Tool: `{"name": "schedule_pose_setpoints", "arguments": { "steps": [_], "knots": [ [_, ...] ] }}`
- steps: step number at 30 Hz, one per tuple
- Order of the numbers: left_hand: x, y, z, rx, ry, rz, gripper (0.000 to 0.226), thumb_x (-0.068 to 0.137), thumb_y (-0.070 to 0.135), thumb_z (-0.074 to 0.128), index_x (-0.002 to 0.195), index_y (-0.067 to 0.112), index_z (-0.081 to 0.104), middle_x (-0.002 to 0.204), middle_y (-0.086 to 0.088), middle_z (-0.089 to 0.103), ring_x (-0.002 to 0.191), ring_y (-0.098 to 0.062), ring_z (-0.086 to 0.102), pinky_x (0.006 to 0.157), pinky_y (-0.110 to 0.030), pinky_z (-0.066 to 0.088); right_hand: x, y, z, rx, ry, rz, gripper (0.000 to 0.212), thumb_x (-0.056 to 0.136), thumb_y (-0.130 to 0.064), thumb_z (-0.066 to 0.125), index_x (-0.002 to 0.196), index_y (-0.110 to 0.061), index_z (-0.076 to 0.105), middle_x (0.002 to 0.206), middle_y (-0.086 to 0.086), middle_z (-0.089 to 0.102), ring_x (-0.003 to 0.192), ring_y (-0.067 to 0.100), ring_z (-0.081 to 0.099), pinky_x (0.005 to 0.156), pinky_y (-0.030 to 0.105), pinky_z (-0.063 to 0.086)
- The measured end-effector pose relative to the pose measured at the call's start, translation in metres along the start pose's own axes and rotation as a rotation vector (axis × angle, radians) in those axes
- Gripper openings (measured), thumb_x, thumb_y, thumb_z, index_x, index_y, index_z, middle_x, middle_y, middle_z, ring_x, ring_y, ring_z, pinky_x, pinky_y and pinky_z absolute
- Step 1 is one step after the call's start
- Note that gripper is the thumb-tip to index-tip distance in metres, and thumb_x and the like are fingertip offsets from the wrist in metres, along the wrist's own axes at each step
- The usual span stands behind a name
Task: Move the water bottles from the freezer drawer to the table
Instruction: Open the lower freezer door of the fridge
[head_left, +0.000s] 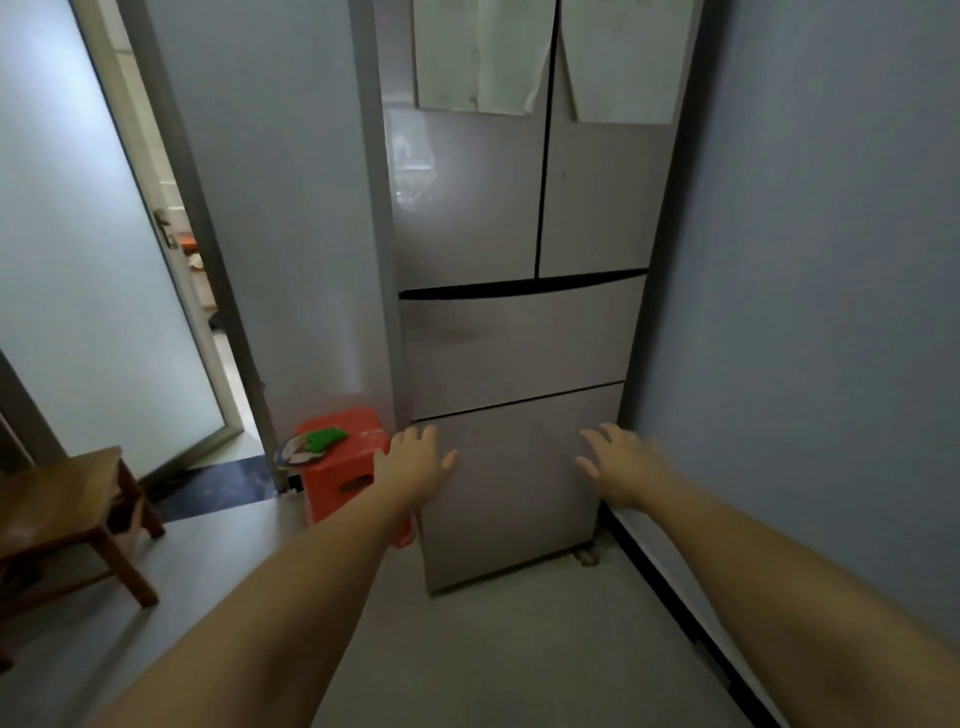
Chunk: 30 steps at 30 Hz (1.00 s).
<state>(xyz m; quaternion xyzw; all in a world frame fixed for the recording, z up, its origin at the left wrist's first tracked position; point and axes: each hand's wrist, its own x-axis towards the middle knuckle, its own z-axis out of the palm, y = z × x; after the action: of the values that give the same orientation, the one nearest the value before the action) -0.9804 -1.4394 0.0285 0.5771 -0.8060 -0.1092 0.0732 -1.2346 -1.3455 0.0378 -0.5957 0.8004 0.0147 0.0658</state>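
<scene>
The water bottles are nowhere to be seen: the fridge (519, 260) stands fully closed, so whatever sits in it is hidden. The bottom freezer drawer (514, 493) is flush with the front, its top seam running just above both hands. Over it sits a second drawer (519, 348), also closed, with a dark gap along its upper edge, and above that are the two tall doors, each with a pale sheet of paper (480, 54) stuck near the top.

The left hand (413, 460) is stretched out toward the upper left corner of the bottom drawer front, fingers straight and spread, thumb out to the side, holding nothing. The right hand (621, 462) reaches toward the upper right part of the same front, fingers likewise spread and loose, empty. Whether either palm actually touches the drawer front cannot be told from this angle.

Just left of the fridge, by the bottom drawer, stands a red plastic stool (345, 462) with a green object (326, 438) and a round flat thing lying on its seat. Farther left, a frosted glass door (104, 270) stands open onto another room. A wooden desk (67, 509) shows at the left edge, only its corner and legs in view. A grey wall (810, 312) runs close along the fridge's right side, with a dark skirting at the floor (519, 649).
</scene>
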Motion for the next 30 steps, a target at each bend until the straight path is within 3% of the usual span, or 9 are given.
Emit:
{"name": "schedule_pose_setpoints", "arguments": {
  "steps": [10, 16, 18, 21, 24, 28, 30],
  "knots": [
    [0.167, -0.016, 0.012, -0.004, -0.030, -0.079, 0.061, 0.096, 0.049, 0.039, 0.146, 0.017, 0.028, 0.147, -0.012, 0.036, 0.136, -0.032, 0.034, 0.108, -0.051, 0.030, 0.187, -0.014, -0.010, -0.022, -0.067, -0.113, 0.056, 0.101, -0.046, 0.026, 0.152, -0.025, 0.015, 0.160, 0.005, 0.012, 0.146, 0.027, 0.016, 0.117, 0.057, 0.007],
    [0.292, -0.043, -0.001, -0.026, -0.005, -0.150, 0.062, 0.095, 0.051, 0.039, 0.144, 0.015, 0.029, 0.143, -0.014, 0.041, 0.131, -0.034, 0.040, 0.106, -0.050, 0.036, 0.308, -0.040, -0.038, 0.023, 0.018, -0.176, 0.056, 0.102, -0.045, 0.027, 0.152, -0.025, 0.015, 0.160, 0.005, 0.011, 0.146, 0.025, 0.015, 0.117, 0.058, 0.007],
    [0.329, -0.050, -0.007, -0.119, 0.020, -0.236, 0.065, 0.093, 0.054, 0.043, 0.139, 0.008, 0.034, 0.137, -0.016, 0.047, 0.124, -0.035, 0.048, 0.101, -0.048, 0.043, 0.341, -0.051, -0.053, 0.038, 0.065, -0.195, 0.056, 0.101, -0.045, 0.028, 0.152, -0.025, 0.015, 0.159, 0.004, 0.013, 0.146, 0.024, 0.015, 0.118, 0.056, 0.008],
    [0.381, -0.062, -0.015, -0.441, 0.033, -0.345, 0.081, 0.087, 0.056, 0.054, 0.141, 0.000, 0.030, 0.136, -0.020, 0.049, 0.120, -0.037, 0.053, 0.097, -0.047, 0.047, 0.387, -0.071, -0.071, 0.077, 0.159, -0.221, 0.058, 0.101, -0.044, 0.030, 0.152, -0.021, 0.017, 0.159, 0.005, 0.016, 0.146, 0.023, 0.016, 0.118, 0.052, 0.011],
    [0.415, -0.074, -0.007, -0.724, 0.024, -0.279, 0.086, 0.078, 0.051, 0.070, 0.142, 0.007, 0.033, 0.140, -0.012, 0.049, 0.123, -0.033, 0.052, 0.101, -0.047, 0.047, 0.417, -0.091, -0.073, 0.073, 0.166, -0.266, 0.060, 0.102, -0.041, 0.031, 0.153, -0.015, 0.012, 0.160, 0.005, 0.013, 0.147, 0.023, 0.012, 0.120, 0.048, 0.008],
    [0.435, -0.081, 0.002, -0.965, 0.069, -0.254, 0.054, 0.081, 0.031, 0.073, 0.128, 0.011, 0.053, 0.129, -0.009, 0.060, 0.118, -0.029, 0.058, 0.102, -0.046, 0.047, 0.443, -0.106, -0.067, 0.015, 0.088, -0.299, 0.068, 0.101, -0.037, 0.037, 0.153, -0.011, 0.002, 0.162, 0.005, 0.003, 0.149, 0.021, 0.001, 0.120, 0.048, 0.000],
    [0.441, -0.084, 0.003, -1.004, 0.085, -0.273, 0.044, 0.084, 0.031, 0.071, 0.121, 0.011, 0.058, 0.123, -0.010, 0.063, 0.113, -0.028, 0.060, 0.100, -0.043, 0.048, 0.451, -0.107, -0.065, 0.008, 0.070, -0.294, 0.071, 0.100, -0.035, 0.040, 0.153, -0.012, 0.000, 0.162, 0.005, 0.001, 0.149, 0.022, -0.001, 0.119, 0.049, 0.000]
  ]
}}
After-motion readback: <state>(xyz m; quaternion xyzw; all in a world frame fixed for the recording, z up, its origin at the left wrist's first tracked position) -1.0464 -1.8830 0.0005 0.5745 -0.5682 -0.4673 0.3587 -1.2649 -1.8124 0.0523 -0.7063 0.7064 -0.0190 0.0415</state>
